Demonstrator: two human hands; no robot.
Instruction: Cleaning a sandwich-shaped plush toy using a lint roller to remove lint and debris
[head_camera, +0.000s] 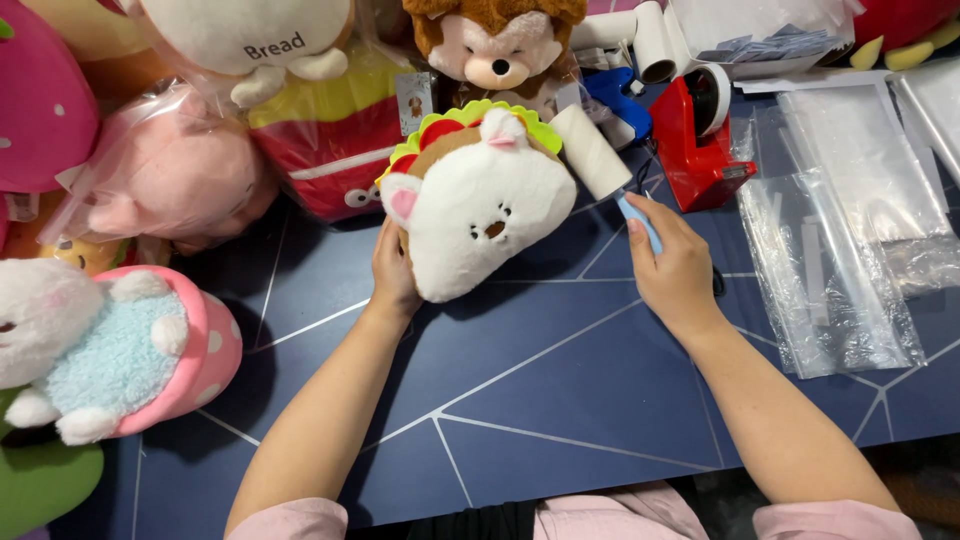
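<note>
My left hand holds the left side of a white plush animal toy with a brown back and a green, red and yellow frill. The toy stands on the dark blue table facing me. My right hand grips the light blue handle of a lint roller. Its white roll rests against the toy's upper right edge.
Bagged plush toys crowd the back and left: a pink one, a red and yellow one, a brown one, and a pink cup-shaped one. A red tape dispenser and clear plastic bags lie right.
</note>
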